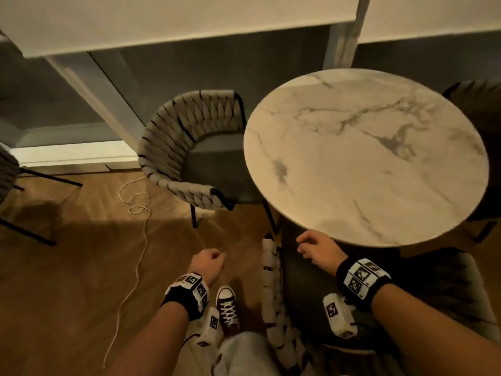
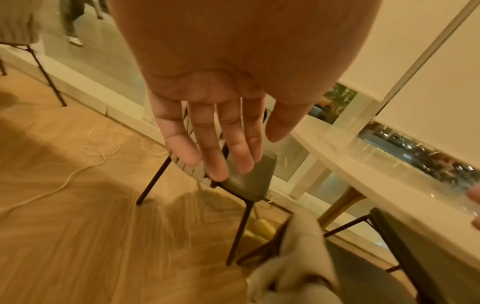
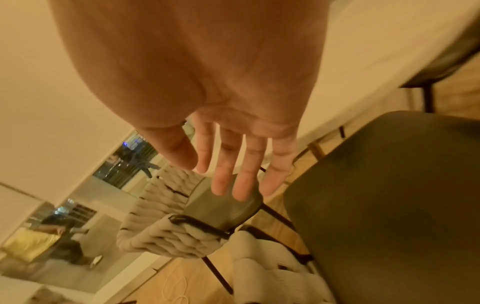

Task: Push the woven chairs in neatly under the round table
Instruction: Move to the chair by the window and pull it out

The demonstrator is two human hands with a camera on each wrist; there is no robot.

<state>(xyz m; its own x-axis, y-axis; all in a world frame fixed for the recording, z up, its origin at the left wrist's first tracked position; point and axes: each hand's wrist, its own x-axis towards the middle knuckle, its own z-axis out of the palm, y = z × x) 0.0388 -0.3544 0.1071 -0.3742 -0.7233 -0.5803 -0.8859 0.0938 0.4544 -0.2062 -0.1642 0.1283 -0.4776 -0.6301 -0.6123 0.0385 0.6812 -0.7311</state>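
Round table (image 1: 366, 156) with white marble-look top at about 1 o'clock of the head view, bare on top. One woven chair (image 1: 189, 150) at 11 o'clock, seat tucked partly beneath the table's left edge, curved woven back turned toward the window (image 1: 173, 66). A second woven chair (image 1: 273, 291) directly below at 5 o'clock, its pale braided armrest running up between the two forearms, dark seat reaching under the near table rim. A third, dark chair (image 1: 479, 109) at 3 o'clock behind the table, mostly hidden. Left hand (image 1: 207, 264) at 6 o'clock, hanging above the wooden floor (image 1: 67, 280), released, fingers (image 2: 207, 144) straight and spread in the wrist view, holding nothing. Right hand (image 1: 318, 249) just under the near table rim, above the second chair's seat, likewise slack, fingers (image 3: 246, 170) extended and apart, gripping nothing. Tagged wristbands on both wrists. Dark laced sneaker (image 1: 227, 308) between the forearms. Thin white cord (image 1: 135, 240) looping over the floor from 10 o'clock down to 7 o'clock. Black legs of another chair (image 1: 32, 207) at 9 o'clock.
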